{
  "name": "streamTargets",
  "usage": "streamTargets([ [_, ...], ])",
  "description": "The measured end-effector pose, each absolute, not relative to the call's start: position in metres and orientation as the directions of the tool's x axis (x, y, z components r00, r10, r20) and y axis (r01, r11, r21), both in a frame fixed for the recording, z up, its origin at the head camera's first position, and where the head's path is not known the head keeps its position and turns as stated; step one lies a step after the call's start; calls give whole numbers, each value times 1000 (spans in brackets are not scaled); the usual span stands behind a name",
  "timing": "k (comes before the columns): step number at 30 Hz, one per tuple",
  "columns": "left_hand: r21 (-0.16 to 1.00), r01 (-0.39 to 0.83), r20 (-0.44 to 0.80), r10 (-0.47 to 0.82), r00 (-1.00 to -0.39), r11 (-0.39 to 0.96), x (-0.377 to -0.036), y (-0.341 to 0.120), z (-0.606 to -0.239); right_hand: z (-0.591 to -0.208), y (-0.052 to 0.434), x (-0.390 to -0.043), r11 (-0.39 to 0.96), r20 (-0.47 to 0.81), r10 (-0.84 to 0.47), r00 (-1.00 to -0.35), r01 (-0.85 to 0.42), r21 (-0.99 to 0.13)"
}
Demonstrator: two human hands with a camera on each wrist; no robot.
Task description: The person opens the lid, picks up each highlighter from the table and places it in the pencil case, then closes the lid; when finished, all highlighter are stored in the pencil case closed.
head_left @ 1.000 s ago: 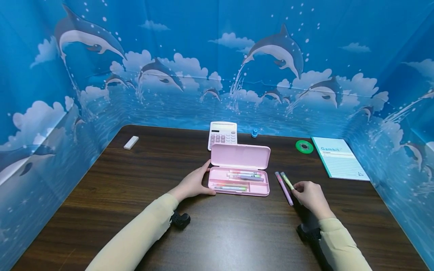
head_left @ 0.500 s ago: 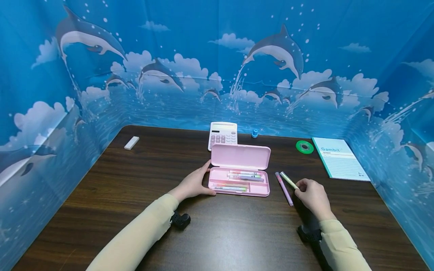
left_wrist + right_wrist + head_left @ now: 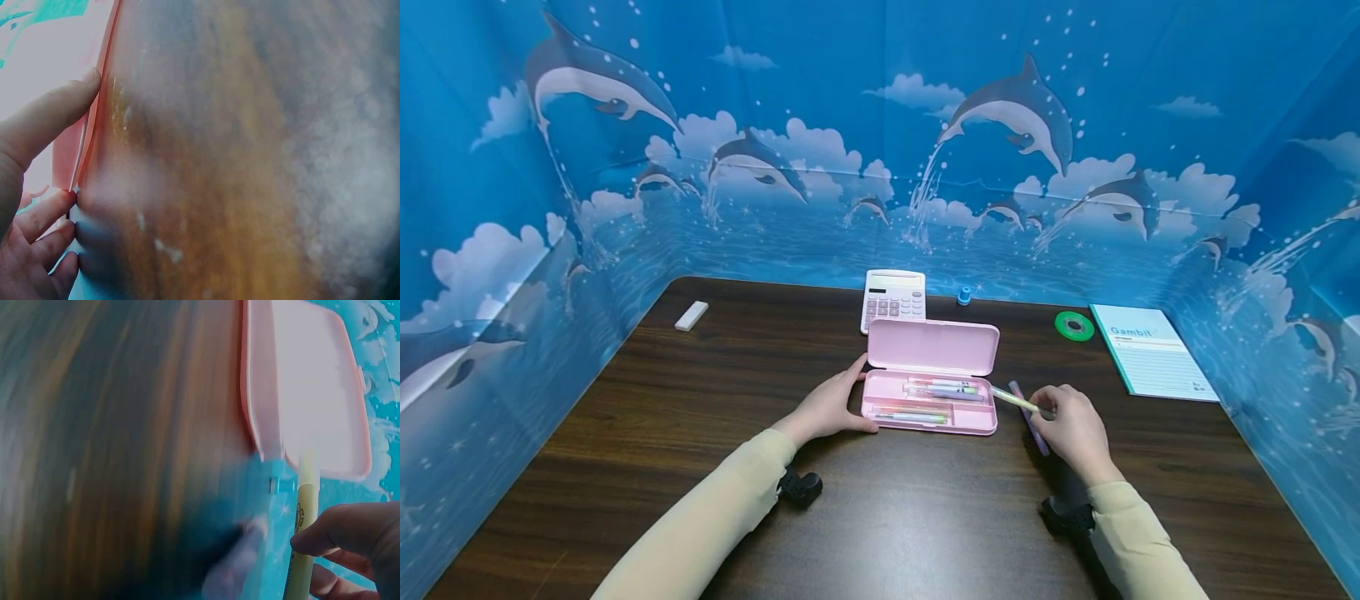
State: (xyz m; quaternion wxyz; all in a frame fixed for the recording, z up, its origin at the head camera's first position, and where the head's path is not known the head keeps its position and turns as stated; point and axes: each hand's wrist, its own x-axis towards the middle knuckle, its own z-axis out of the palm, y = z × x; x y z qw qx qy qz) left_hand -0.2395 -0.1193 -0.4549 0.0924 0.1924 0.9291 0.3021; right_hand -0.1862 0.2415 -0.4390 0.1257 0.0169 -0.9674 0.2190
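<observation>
- the right hand (image 3: 1071,433) pinches a yellow-green pen (image 3: 1015,401) between thumb and fingers, lifted off the table and slanting, its far tip just at the right end of the pink pencil case (image 3: 928,414).
- in the right wrist view the same pen (image 3: 303,544) points up at the edge of the case's open lid (image 3: 315,387), with the fingers (image 3: 350,534) curled round its barrel.
- a purple pen (image 3: 1028,421) lies on the dark wooden table (image 3: 880,517) partly under the right hand, just right of the case.
- the left hand (image 3: 827,408) rests relaxed against the left end of the case, thumb along the front corner and fingers straight along the side, grasping nothing.
- the case stands open, lid up at the back, with several pens lying in its tray.
- behind the case sits a white calculator (image 3: 892,296); a small blue thing (image 3: 963,295) stands beside it.
- to the right lie a green roll of tape (image 3: 1073,325) and a notebook (image 3: 1150,350); far left is a white eraser (image 3: 690,315).
</observation>
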Motion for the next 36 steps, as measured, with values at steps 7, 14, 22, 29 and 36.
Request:
streamTargets([
  [7,596,303,-57,416,-908,743,-240,-119,-457,-444,217,-192,890,273,-36,-961,-155,-428],
  [14,597,296,-65,412,-909,746,-240,-119,-456,-444,194,-196,879,281,-110,-953,-225,-421],
  [22,598,293,-65,410,-910,746,-241,-120,-455,-442,165,-200,847,309,-169,-936,-298,-440],
  [29,599,292,-69,411,-909,746,-240,-119,-454,-444,140,-204,820,359,-233,-904,-382,-427],
  [36,599,292,-65,409,-910,746,-239,-119,-453,-441,117,-208,790,338,-292,-895,-425,-442],
])
